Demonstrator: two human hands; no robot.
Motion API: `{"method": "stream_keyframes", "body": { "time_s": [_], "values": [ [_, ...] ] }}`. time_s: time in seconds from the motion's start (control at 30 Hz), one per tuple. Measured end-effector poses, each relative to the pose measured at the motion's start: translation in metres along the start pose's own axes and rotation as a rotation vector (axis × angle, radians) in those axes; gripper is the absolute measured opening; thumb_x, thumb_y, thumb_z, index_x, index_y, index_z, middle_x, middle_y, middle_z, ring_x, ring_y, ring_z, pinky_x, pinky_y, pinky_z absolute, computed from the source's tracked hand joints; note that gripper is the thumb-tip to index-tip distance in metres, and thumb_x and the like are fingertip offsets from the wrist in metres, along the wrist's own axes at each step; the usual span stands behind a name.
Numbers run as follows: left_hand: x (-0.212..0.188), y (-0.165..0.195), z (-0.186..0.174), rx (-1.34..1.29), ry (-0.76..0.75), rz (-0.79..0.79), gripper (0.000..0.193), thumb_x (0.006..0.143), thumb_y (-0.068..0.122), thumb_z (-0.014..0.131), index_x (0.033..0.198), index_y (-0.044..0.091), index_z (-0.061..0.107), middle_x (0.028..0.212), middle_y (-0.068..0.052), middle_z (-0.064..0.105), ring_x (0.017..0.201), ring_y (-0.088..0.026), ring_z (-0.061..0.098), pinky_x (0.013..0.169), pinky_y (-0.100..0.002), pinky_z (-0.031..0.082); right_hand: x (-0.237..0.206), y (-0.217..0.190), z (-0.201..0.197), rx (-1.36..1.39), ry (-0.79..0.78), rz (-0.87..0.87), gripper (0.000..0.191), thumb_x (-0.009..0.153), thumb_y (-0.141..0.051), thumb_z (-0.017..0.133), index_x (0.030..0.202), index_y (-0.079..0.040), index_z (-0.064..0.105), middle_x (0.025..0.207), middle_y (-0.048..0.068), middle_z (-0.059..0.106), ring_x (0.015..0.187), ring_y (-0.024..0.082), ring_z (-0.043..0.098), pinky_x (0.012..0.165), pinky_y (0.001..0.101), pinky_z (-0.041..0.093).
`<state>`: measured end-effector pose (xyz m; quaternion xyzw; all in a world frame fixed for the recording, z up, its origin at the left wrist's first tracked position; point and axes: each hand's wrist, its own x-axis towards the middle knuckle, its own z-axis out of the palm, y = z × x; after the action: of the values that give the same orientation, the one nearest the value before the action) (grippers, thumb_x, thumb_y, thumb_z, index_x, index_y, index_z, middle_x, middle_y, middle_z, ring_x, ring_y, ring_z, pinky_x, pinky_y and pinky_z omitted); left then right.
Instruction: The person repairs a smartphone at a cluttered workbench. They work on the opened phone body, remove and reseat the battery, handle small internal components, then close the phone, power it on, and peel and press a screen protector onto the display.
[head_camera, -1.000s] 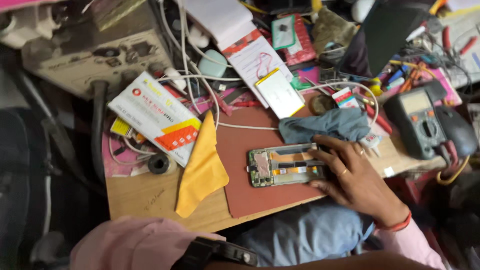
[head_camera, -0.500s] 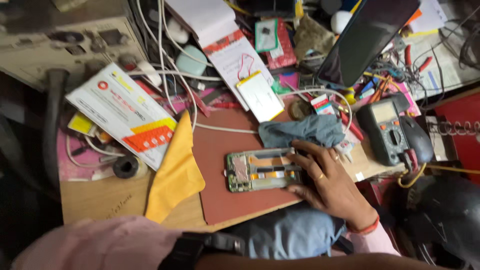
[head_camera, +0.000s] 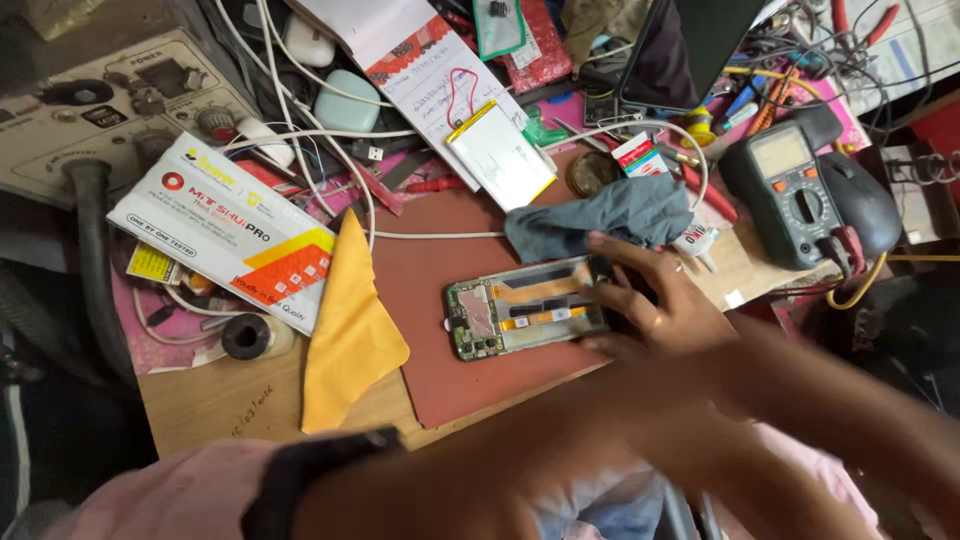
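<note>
An opened phone, circuit board exposed, lies flat on the brown mat at mid-bench. The right hand grips its right end, fingers closed on the edges; holding by the frame, clear of the board, looks the safe way. The left forearm crosses below, blurred; its hand's state cannot be told. Around it: one yellow cloth, one grey cloth, one multimeter, one flat battery.

One head-worn camera looks steeply down, from close above, onto a cluttered workbench before the person.
</note>
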<state>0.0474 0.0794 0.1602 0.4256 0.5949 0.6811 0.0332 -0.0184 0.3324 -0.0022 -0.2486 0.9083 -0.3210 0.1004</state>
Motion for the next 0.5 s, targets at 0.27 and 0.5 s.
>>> {"method": "stream_keyframes", "body": {
  "time_s": [0.27, 0.5],
  "values": [
    [-0.067, -0.099, -0.045, 0.703, 0.011, -0.371, 0.014, 0.091, 0.017, 0.076, 0.102, 0.011, 0.071, 0.119, -0.001, 0.066, 0.115, -0.023, 0.061, 0.099, -0.041, 0.049, -0.004, 0.006, -0.011, -0.193, 0.128, -0.573, 0.045, 0.075, -0.014, 0.085, 0.117, -0.018, 0.069, 0.142, 0.020, 0.051, 0.116, 0.036, 0.059, 0.089, 0.0431, 0.051],
    [-0.095, -0.127, -0.043, 0.852, 0.001, -0.157, 0.018, 0.090, 0.022, 0.074, 0.105, 0.012, 0.076, 0.128, -0.005, 0.061, 0.119, -0.027, 0.056, 0.096, -0.045, 0.044, 0.008, -0.003, -0.012, -0.196, 0.079, -0.540, 0.051, 0.072, -0.017, 0.087, 0.121, -0.016, 0.071, 0.140, 0.021, 0.052, 0.116, 0.036, 0.059, 0.088, 0.0450, 0.050]
  ]
}}
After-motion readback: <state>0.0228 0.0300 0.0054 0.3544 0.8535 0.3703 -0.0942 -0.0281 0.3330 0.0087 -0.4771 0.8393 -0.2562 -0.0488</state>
